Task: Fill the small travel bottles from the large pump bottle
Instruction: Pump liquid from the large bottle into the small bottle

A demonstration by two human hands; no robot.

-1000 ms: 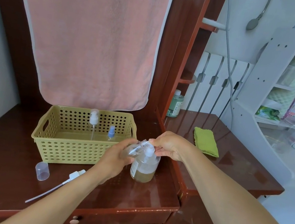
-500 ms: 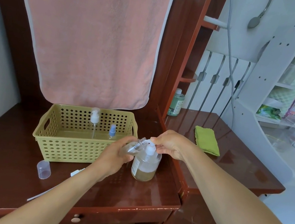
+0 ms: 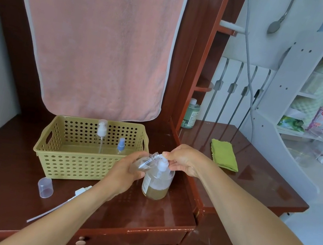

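Glossy red-brown desk [image 3: 151, 213] beneath both hands, pink towel [image 3: 98, 35] hung behind. Grips small travel bottle [image 3: 144, 163] in left hand [image 3: 126, 172], fingers wrapped round its clear body, tilted with open neck raised to the spout, probably so pumped liquid lands inside and not on the wood. Clasps pump head [image 3: 163, 162] of large pump bottle [image 3: 157, 184] with right hand [image 3: 184, 158], fingers curled over the top, seemingly to steady the spout and press it. Keeps that bottle upright on the desk just under both hands, low in amber liquid. Beyond left hand, yellow basket [image 3: 75, 167] holding pump-topped bottle [image 3: 101, 131] and blue-capped bottle [image 3: 121, 145], upright, likely waiting their turn. Beside left forearm, clear cap [image 3: 45, 187] and removed sprayer [image 3: 82, 190], set aside to leave the neck open. Beyond right hand, green cloth [image 3: 225, 155], handy for drips
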